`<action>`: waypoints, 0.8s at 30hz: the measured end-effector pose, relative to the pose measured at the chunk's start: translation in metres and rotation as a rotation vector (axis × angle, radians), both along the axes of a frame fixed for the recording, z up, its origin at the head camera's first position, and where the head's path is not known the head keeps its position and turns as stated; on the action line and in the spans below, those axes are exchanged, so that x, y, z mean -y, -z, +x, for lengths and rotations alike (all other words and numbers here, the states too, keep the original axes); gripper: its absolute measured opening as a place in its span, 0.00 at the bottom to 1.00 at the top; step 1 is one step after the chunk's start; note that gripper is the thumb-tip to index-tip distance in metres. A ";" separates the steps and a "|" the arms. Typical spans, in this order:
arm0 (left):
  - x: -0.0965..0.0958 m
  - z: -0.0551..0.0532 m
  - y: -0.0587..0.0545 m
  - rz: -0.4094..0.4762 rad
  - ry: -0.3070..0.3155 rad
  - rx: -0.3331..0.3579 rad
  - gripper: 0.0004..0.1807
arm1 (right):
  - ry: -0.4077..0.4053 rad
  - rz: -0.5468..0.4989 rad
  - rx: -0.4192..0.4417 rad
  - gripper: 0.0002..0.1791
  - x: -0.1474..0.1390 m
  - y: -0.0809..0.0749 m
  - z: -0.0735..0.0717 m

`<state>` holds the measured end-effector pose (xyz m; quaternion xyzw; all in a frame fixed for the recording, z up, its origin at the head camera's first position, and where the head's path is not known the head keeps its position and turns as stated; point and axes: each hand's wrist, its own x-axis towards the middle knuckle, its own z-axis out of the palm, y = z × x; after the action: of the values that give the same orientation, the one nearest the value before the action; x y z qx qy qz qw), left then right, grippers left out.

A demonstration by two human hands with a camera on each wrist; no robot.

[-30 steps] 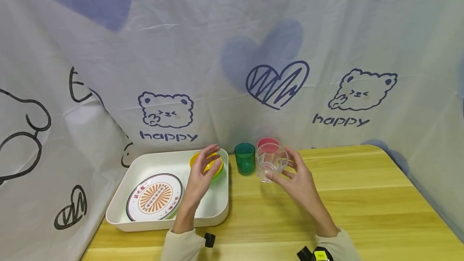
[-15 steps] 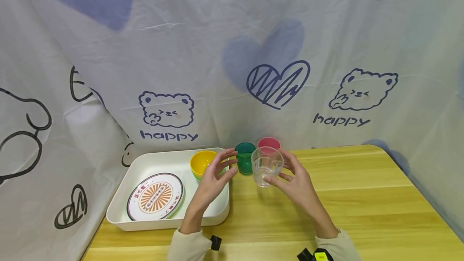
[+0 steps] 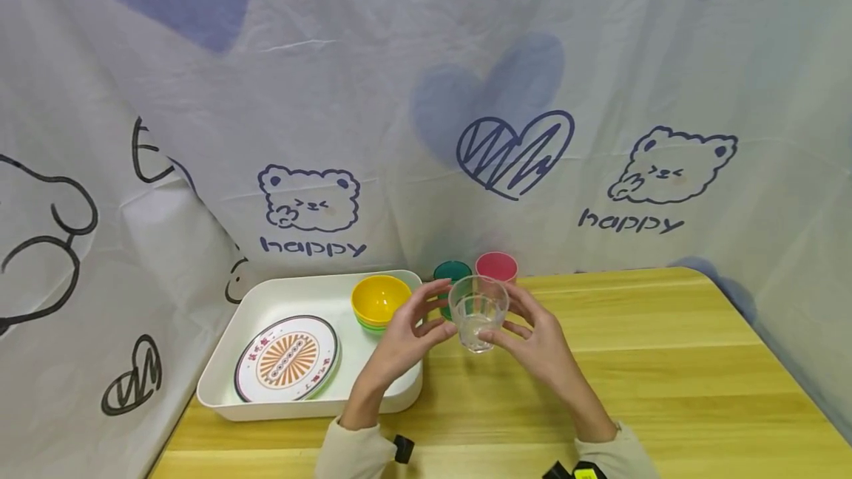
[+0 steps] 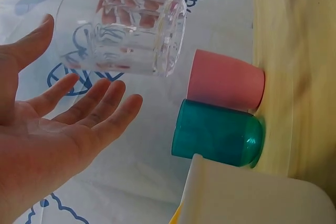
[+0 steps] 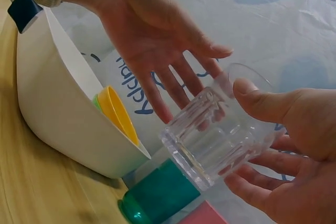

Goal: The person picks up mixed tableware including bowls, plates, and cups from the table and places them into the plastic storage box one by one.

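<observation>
A clear plastic-looking tumbler (image 3: 478, 314) is held upright above the table by my right hand (image 3: 542, 342). In the right wrist view, the thumb and fingers of that hand pinch the tumbler (image 5: 215, 129) from one side. My left hand (image 3: 402, 338) is on the tumbler's other side, its fingers extended and spread. The left wrist view shows a gap between this palm (image 4: 58, 135) and the tumbler (image 4: 126, 30). Behind the tumbler stand a green cup (image 4: 215, 135) and a pink cup (image 4: 226, 80), side by side on the table; both are partly hidden in the head view.
On the left of the wooden table (image 3: 632, 361) is a white tray (image 3: 220, 383). It holds white patterned plates (image 3: 286, 361) and stacked bowls, yellow (image 3: 379, 300) on top with green beneath. A printed cloth (image 3: 399, 131) hangs along the back and sides.
My left hand has moved right, from over the bowls to beside the tumbler. The right hand has brought the tumbler slightly left and nearer to me.
</observation>
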<state>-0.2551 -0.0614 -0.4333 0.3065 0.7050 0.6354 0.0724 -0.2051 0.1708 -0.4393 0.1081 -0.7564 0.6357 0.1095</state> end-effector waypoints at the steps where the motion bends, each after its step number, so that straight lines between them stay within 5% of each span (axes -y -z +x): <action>1: 0.000 0.000 0.000 -0.005 0.001 0.004 0.35 | -0.013 -0.007 -0.005 0.42 0.001 0.000 0.000; 13: 0.004 0.000 -0.004 -0.030 0.035 0.023 0.40 | -0.109 -0.027 -0.047 0.43 0.013 0.004 -0.002; 24: 0.020 -0.001 -0.009 -0.061 -0.022 0.001 0.39 | -0.164 0.004 -0.029 0.41 0.020 0.001 -0.009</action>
<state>-0.2561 -0.0812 -0.4238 0.2960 0.7273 0.6146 0.0753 -0.2139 0.1510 -0.4400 0.1788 -0.7448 0.6394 0.0678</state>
